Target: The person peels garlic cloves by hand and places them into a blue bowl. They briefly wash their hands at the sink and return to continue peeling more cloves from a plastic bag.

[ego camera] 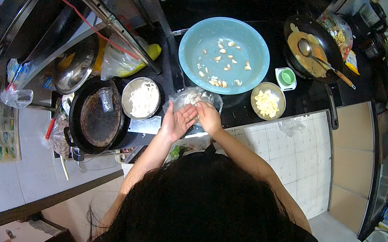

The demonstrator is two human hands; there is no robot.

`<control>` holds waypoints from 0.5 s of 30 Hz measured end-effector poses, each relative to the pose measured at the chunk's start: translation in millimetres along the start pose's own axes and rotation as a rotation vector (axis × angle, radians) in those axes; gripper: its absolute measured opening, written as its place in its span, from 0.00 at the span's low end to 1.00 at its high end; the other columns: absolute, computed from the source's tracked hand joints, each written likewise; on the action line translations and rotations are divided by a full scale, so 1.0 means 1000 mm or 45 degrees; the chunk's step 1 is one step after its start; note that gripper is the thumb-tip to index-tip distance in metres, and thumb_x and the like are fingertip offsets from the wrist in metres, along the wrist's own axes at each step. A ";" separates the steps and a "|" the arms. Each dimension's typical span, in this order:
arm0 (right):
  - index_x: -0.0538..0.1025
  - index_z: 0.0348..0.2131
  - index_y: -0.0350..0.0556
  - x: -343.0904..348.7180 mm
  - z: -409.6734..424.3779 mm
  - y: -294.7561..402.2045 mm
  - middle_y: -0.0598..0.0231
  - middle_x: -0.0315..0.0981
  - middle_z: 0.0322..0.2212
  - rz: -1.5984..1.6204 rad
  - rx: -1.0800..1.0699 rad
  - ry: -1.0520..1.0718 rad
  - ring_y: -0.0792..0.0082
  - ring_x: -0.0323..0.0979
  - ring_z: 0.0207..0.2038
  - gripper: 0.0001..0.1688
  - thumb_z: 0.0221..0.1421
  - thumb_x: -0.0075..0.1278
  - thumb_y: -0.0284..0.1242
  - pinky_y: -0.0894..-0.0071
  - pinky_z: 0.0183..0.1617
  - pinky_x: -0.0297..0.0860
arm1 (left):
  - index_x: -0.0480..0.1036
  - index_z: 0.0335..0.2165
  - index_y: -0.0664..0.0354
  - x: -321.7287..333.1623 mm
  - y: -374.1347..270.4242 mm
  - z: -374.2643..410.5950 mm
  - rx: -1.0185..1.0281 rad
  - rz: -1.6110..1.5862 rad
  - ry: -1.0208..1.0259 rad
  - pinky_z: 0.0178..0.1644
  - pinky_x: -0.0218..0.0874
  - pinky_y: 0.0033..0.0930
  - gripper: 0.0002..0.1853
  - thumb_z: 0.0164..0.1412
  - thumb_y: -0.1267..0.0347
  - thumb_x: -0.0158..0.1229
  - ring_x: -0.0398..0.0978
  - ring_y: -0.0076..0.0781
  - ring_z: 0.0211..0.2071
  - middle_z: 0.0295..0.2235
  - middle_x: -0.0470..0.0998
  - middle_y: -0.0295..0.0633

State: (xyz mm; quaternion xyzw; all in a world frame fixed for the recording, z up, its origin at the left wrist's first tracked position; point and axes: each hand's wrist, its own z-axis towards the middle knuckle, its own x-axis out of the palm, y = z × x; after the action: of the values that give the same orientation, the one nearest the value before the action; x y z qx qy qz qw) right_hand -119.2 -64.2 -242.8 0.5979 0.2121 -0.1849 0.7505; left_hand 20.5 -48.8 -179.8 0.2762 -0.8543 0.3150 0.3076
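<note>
My left hand (177, 121) is palm up with fingers extended, over the near edge of a clear plastic bag (216, 100) that holds pale bits. My right hand (208, 117) meets its fingertips, with its own fingers curled; whether something small is between them cannot be told. Just beyond the bag stands a blue plastic basin (185, 59) with scattered garlic cloves (217, 82) and bits of skin. To the right is a metal bowl of peeled garlic cloves (267, 103). On the left, a metal bowl holds white strips (142, 99), beside a cleaver's blade (144, 124).
A wok (296, 26) with brown liquid and a metal ladle (305, 48) stands at the back right. A green cup (287, 77) sits in a white holder near the basin. A black pan (76, 116) and a metal basin lid or bowl (77, 73) lie left. The counter edge (279, 121) runs nearby.
</note>
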 end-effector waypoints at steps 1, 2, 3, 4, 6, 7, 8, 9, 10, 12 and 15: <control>0.73 0.33 0.42 0.002 -0.002 0.003 0.52 0.72 0.32 0.019 -0.170 -0.197 0.53 0.69 0.34 0.13 0.54 0.38 0.30 0.60 0.41 0.64 | 0.52 0.53 0.66 -0.001 0.001 0.000 0.021 -0.004 0.017 0.55 0.48 0.38 0.42 0.56 0.39 0.24 0.61 0.38 0.50 0.48 0.64 0.47; 0.73 0.33 0.43 0.002 -0.002 0.005 0.53 0.72 0.31 0.083 -0.142 -0.155 0.54 0.70 0.34 0.12 0.53 0.41 0.29 0.61 0.40 0.65 | 0.53 0.52 0.66 -0.002 0.001 0.001 0.042 -0.008 0.035 0.55 0.48 0.38 0.41 0.57 0.40 0.24 0.61 0.38 0.50 0.48 0.64 0.47; 0.73 0.34 0.43 -0.007 0.000 0.022 0.54 0.72 0.31 0.145 -0.110 -0.107 0.54 0.70 0.33 0.11 0.52 0.43 0.28 0.62 0.39 0.65 | 0.55 0.51 0.65 -0.005 0.004 0.003 0.040 0.003 0.030 0.54 0.49 0.38 0.40 0.57 0.41 0.25 0.61 0.37 0.49 0.47 0.65 0.46; 0.72 0.34 0.44 -0.015 0.003 0.036 0.55 0.72 0.31 0.208 -0.083 -0.064 0.55 0.70 0.33 0.10 0.50 0.45 0.27 0.63 0.38 0.65 | 0.57 0.49 0.64 -0.007 0.004 0.006 0.043 0.019 0.028 0.54 0.49 0.38 0.38 0.58 0.42 0.26 0.62 0.36 0.49 0.46 0.66 0.45; 0.72 0.34 0.45 -0.025 0.005 0.045 0.56 0.72 0.30 0.215 -0.002 -0.040 0.58 0.71 0.32 0.11 0.48 0.48 0.28 0.65 0.37 0.66 | 0.62 0.42 0.61 -0.014 0.006 0.014 0.042 0.031 0.003 0.51 0.54 0.37 0.28 0.61 0.48 0.32 0.65 0.34 0.45 0.42 0.70 0.41; 0.72 0.35 0.45 -0.029 0.007 0.047 0.57 0.72 0.29 0.218 0.039 -0.031 0.59 0.71 0.32 0.12 0.47 0.49 0.28 0.66 0.36 0.66 | 0.63 0.41 0.60 -0.017 0.006 0.016 0.043 0.041 -0.010 0.49 0.55 0.36 0.25 0.61 0.50 0.34 0.67 0.34 0.44 0.40 0.71 0.41; 0.72 0.34 0.46 -0.026 0.008 0.036 0.60 0.72 0.28 0.123 -0.073 -0.066 0.63 0.71 0.30 0.13 0.46 0.52 0.28 0.68 0.33 0.66 | 0.63 0.40 0.59 -0.020 0.005 0.017 0.045 0.051 -0.024 0.47 0.57 0.34 0.23 0.61 0.52 0.35 0.68 0.33 0.43 0.39 0.71 0.40; 0.72 0.34 0.46 -0.032 0.008 0.039 0.61 0.72 0.27 0.134 0.039 0.003 0.63 0.71 0.30 0.12 0.46 0.51 0.29 0.68 0.33 0.66 | 0.64 0.38 0.58 -0.020 0.006 0.018 0.042 0.059 -0.036 0.45 0.59 0.33 0.20 0.62 0.54 0.36 0.69 0.33 0.41 0.38 0.72 0.39; 0.72 0.33 0.47 -0.041 0.009 0.047 0.61 0.72 0.27 0.142 0.153 0.073 0.63 0.71 0.30 0.11 0.46 0.51 0.29 0.68 0.33 0.66 | 0.65 0.37 0.55 -0.012 0.005 0.012 0.016 0.060 -0.129 0.37 0.63 0.31 0.12 0.61 0.60 0.42 0.72 0.30 0.36 0.34 0.73 0.36; 0.73 0.29 0.48 -0.051 0.009 0.049 0.62 0.71 0.25 0.095 0.213 0.130 0.63 0.71 0.28 0.08 0.46 0.51 0.31 0.68 0.31 0.66 | 0.65 0.36 0.54 -0.019 0.005 0.012 0.029 0.177 -0.141 0.32 0.64 0.30 0.09 0.60 0.63 0.45 0.73 0.28 0.33 0.33 0.74 0.35; 0.73 0.27 0.49 -0.071 0.016 0.048 0.61 0.71 0.24 -0.073 0.048 0.134 0.63 0.71 0.27 0.07 0.46 0.50 0.32 0.68 0.31 0.65 | 0.66 0.36 0.54 -0.036 0.007 0.021 0.085 0.342 -0.127 0.24 0.65 0.28 0.08 0.58 0.65 0.49 0.74 0.26 0.30 0.32 0.75 0.35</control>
State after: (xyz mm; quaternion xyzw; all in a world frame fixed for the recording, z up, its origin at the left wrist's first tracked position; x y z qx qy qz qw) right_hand -151.8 -67.6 -162.7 0.6146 0.2650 -0.1786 0.7212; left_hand 31.6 -49.1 -220.4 0.1847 -0.8868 0.3675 0.2105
